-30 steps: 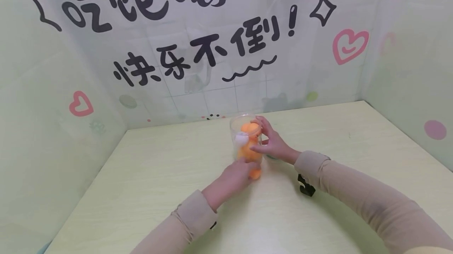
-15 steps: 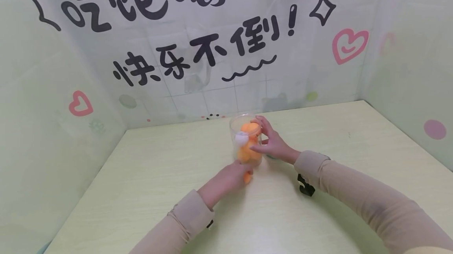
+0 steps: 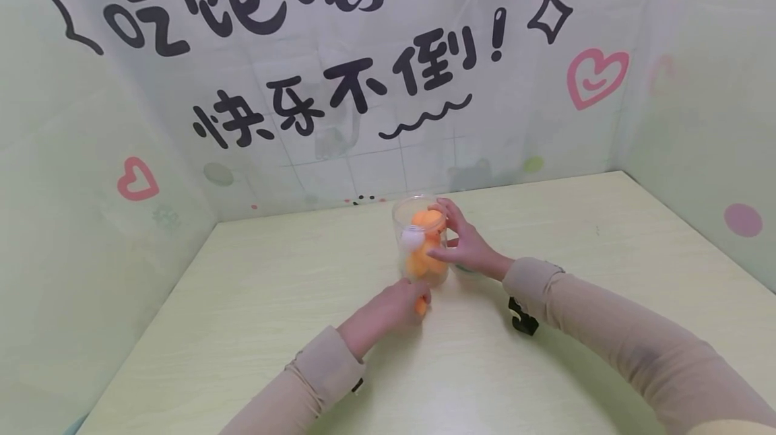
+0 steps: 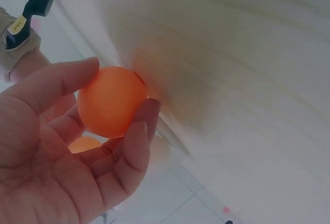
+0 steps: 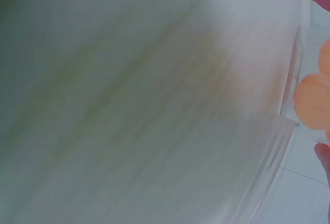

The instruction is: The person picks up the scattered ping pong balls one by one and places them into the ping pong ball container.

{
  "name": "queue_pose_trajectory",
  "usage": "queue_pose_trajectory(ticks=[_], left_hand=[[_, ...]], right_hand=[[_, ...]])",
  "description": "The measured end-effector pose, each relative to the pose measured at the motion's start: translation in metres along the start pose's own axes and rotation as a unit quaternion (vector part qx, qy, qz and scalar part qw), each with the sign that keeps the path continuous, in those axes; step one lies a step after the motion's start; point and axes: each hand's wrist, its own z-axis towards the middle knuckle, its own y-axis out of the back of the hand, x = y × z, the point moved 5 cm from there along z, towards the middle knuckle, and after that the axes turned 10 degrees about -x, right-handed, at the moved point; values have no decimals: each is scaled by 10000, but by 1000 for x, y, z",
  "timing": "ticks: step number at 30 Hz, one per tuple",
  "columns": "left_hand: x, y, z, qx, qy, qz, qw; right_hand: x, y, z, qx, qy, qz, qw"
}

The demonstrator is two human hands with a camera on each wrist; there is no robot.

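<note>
A clear plastic jar (image 3: pixel 401 214) stands toward the back of the table. Inside it are several orange balls (image 3: pixel 432 256) and a white ball (image 3: pixel 413 238), all ping-pong size. My right hand (image 3: pixel 475 251) grips the jar from its right side, thumb in front and fingers at the far side. In front of the jar, my left hand (image 3: pixel 394 304) pinches an orange ping-pong ball (image 4: pixel 112 102) between thumb and fingertips, close over the table. The right wrist view catches orange balls (image 5: pixel 312 101) at its right edge, with a fingertip (image 5: pixel 323 154) of the right hand below them.
The pale wooden table (image 3: pixel 273 300) reaches back to a printed wall sheet (image 3: pixel 339 38) with black lettering. Side sheets stand left and right. A curved greenish edge (image 3: pixel 465 269) shows beneath the right wrist, and a black device (image 3: pixel 523 317) hangs under the right sleeve.
My left hand, with the orange ping-pong ball, has shifted left and slightly toward me, away from the jar's base. The right hand and jar stay in place.
</note>
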Motion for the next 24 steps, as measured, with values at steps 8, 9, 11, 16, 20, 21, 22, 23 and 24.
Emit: queue_pose_trajectory(ticks=[8, 9, 11, 16, 20, 21, 22, 23, 24], left_hand=[[2, 3, -3, -27, 17, -94, 10000], [3, 3, -3, -65, 0, -117, 9999], [4, 7, -2, -176, -36, -176, 9997], [6, 17, 0, -466, -49, -264, 9986], [8, 26, 1, -621, 47, -334, 9975], [8, 28, 1, -658, 71, -346, 9972], [9, 30, 1, -693, 85, -368, 9969], [9, 32, 1, -729, 94, -382, 9966], [9, 34, 0, -759, 126, -420, 9962]], right_hand=[[1, 0, 0, -13, 36, 23, 10000], [2, 0, -1, -14, 32, 23, 10000], [2, -1, -1, -12, 12, 12, 10000], [2, -1, 0, -16, -44, 64, 10000], [3, -1, 1, -7, -8, 92, 10000], [3, -1, 1, -6, -1, 96, 10000], [3, 0, 1, -8, 8, 94, 10000], [3, -1, 1, -9, 18, 105, 9999], [4, -1, 0, -9, 20, 119, 9999]])
